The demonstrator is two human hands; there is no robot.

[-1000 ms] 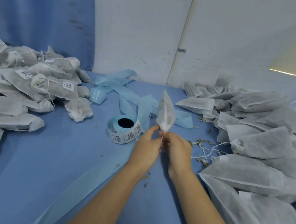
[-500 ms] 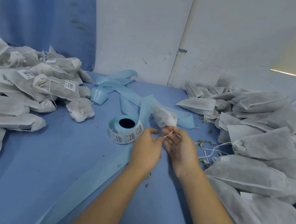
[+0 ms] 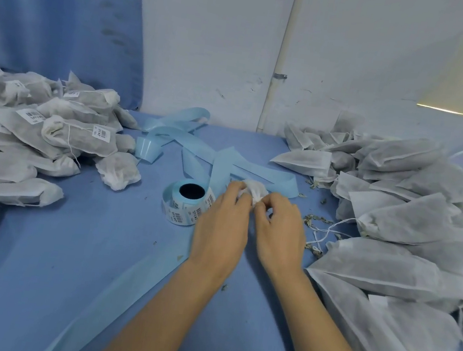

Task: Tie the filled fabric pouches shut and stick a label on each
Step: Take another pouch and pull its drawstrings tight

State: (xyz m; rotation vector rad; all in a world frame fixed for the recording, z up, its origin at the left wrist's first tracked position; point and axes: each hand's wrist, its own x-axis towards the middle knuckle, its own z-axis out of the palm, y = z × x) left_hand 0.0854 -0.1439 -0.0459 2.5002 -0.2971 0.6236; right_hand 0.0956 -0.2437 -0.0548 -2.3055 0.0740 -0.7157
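Observation:
A small white fabric pouch (image 3: 255, 189) lies on the blue table at the centre, mostly hidden behind my fingers. My left hand (image 3: 221, 225) grips its left side with curled fingers. My right hand (image 3: 280, 230) pinches its bunched neck from the right. A roll of barcode labels (image 3: 186, 206) on pale blue backing stands just left of my left hand. The pouch's string is not visible.
Tied, labelled pouches (image 3: 77, 134) are heaped at the left. Untied filled pouches (image 3: 415, 221) are heaped at the right, with loose strings (image 3: 327, 231) and herb bits beside them. Spent pale blue backing strip (image 3: 176, 134) curls behind the roll and trails toward the front.
The pouch stood upright above my hands a second ago; it has come down onto the table, and both hands moved forward and closed over it.

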